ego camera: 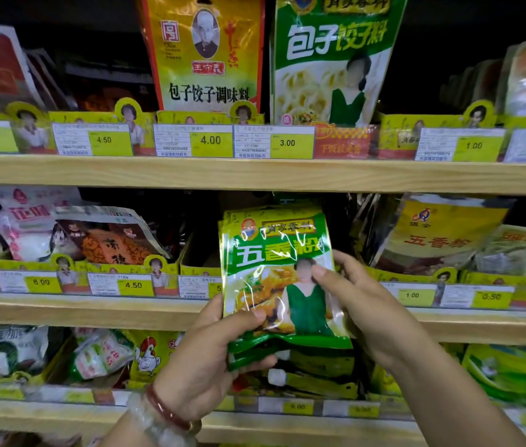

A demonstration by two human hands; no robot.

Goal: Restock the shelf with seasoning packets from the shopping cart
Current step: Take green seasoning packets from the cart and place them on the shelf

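Here both hands [210, 346] [361, 304] hold glossy green-yellow seasoning packets [274, 269], seemingly several stacked

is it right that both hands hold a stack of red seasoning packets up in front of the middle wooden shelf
Not quite: the head view shows the stack of glossy seasoning packets is green and yellow, not red. The rest stands: the left hand and right hand both hold it in front of the middle wooden shelf.
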